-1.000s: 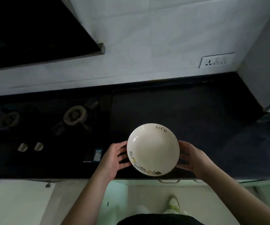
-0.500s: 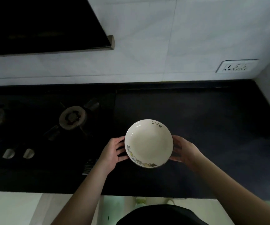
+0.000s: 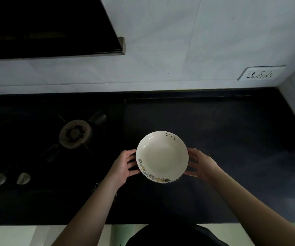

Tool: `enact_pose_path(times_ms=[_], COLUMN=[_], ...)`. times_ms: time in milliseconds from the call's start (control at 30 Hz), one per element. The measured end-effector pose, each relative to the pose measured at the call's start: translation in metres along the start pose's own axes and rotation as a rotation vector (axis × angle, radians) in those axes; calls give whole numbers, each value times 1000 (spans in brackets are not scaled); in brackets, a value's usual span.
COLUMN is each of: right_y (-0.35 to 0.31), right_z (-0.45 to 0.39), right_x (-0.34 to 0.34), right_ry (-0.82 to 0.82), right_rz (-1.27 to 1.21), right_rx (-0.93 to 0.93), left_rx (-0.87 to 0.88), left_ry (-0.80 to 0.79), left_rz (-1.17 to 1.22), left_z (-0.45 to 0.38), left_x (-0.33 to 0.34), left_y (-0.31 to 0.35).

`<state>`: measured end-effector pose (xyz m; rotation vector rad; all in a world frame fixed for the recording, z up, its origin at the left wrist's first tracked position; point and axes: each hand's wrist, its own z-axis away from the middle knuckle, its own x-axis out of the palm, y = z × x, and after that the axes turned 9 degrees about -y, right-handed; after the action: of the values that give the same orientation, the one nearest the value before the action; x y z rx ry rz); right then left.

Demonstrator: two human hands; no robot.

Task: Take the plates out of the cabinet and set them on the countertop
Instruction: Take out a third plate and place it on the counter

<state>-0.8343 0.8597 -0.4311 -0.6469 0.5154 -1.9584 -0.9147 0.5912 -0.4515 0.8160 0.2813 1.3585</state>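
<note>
The plate (image 3: 162,157) has moved further in from the front edge of the countertop (image 3: 231,139). The left hand (image 3: 123,166) and right hand (image 3: 202,165) still pinch its opposite rims; probably it goes down soon.

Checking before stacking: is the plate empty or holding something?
Empty: the plate's cream inside shows bare, only rim print, held between left hand and right hand.

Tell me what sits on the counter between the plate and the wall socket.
Nothing: in the head view, the dark countertop between the plate and the wall socket is bare.
</note>
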Motion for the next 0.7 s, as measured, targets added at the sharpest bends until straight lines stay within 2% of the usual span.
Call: enact_pose_path(times_ms=[700], right_y=[6], right_z=[-6], right_x=[1], right_ry=[15], right_rz=[-38], right_rx=[44], left_rx=[-2], left_ry=[7], left_rz=[-21], left_z=[-10], left_x=[-3], left_y=[-3])
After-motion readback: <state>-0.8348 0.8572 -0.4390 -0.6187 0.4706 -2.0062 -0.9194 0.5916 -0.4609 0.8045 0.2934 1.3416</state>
